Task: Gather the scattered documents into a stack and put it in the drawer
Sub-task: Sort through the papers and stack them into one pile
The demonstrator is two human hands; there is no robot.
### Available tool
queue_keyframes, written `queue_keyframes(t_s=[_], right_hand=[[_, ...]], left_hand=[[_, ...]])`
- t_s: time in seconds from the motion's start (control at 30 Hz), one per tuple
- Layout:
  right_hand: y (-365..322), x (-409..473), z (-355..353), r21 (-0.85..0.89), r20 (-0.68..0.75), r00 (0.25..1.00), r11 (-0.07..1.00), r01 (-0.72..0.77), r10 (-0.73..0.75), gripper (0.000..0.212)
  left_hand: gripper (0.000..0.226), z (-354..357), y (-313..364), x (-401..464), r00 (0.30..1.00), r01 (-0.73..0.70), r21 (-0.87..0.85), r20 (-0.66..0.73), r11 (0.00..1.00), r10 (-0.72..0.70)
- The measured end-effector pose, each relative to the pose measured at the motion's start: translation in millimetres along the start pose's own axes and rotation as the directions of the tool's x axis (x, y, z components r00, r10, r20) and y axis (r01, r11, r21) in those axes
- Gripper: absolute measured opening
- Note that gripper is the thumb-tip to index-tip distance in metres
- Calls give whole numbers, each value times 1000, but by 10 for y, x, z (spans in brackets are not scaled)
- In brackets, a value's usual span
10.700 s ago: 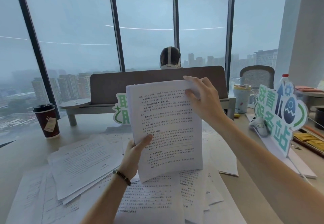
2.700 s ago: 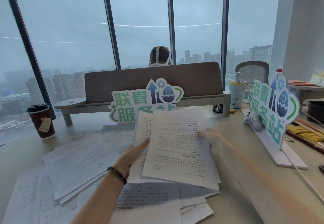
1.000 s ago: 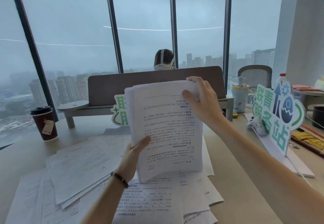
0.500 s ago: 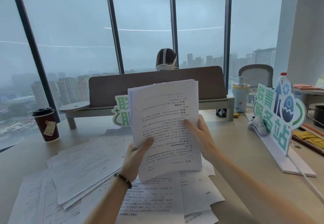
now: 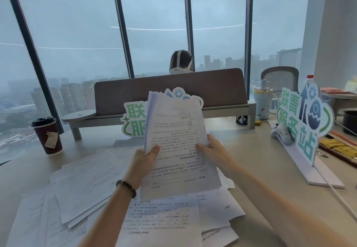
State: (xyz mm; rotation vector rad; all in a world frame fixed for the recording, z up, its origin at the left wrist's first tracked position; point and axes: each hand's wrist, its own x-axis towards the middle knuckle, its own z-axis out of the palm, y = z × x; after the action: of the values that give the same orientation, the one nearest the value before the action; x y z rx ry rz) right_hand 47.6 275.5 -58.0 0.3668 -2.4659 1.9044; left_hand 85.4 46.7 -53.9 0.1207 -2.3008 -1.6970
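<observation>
I hold a stack of printed documents upright above the desk, its top leaning away from me. My left hand grips the stack's left edge, thumb on the front page. My right hand grips the right edge at the same height, thumb on the front. More loose printed sheets lie scattered on the desk below the stack, and another loose pile lies to the left. No drawer is in view.
A dark red coffee cup stands at the far left. Green-and-white cardboard signs stand behind the stack and at the right. A brown desk divider runs across the back, a person's head behind it. A white cable trails at right.
My right hand slid down from the stack's top right corner to its right edge over the last second. The stack has tilted back and dropped a little.
</observation>
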Motion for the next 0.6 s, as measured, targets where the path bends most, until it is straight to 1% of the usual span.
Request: queue_keyframes(t_s=[0.03,0.07,0.13,0.17,0.23,0.3,0.37,0.43,0.47,0.53,0.6], right_hand=[[21,22,-23,-83,4,999,996,-41,42,24],[61,59,-54,-212,-28,998,975,-65,61,30],[197,135,-146,-479,-146,987,868,-131,68,40],[285,160,-194,-570,-190,978,802,-181,86,45],[431,178,-277,-684,-219,962,678,-270,163,54],[502,187,-324,-740,-216,949,595,-313,230,58],[504,191,-345,-733,-233,944,596,-328,234,54],[502,203,-357,-662,-238,944,673,-330,229,51],[517,219,-368,-586,-234,943,739,-331,237,53],[528,233,-384,-342,-227,940,882,-323,256,59],[528,223,-415,-138,-250,928,938,-317,277,69]], left_hand=[[24,-43,-37,44,997,72,-4,8,997,-72],[24,-86,-85,82,989,146,-13,28,989,-146],[25,-161,-206,118,963,263,-11,63,965,-262],[27,-175,-294,145,948,309,30,69,950,-311],[32,-146,-430,156,926,361,155,60,920,-373],[35,-102,-483,164,918,372,240,44,896,-393],[38,-67,-481,184,915,372,282,45,884,-400],[38,-48,-486,194,914,374,281,51,884,-403],[37,-34,-483,189,917,368,275,51,888,-396],[37,-7,-474,175,917,362,288,58,887,-394],[38,27,-465,171,918,355,301,67,885,-391]])
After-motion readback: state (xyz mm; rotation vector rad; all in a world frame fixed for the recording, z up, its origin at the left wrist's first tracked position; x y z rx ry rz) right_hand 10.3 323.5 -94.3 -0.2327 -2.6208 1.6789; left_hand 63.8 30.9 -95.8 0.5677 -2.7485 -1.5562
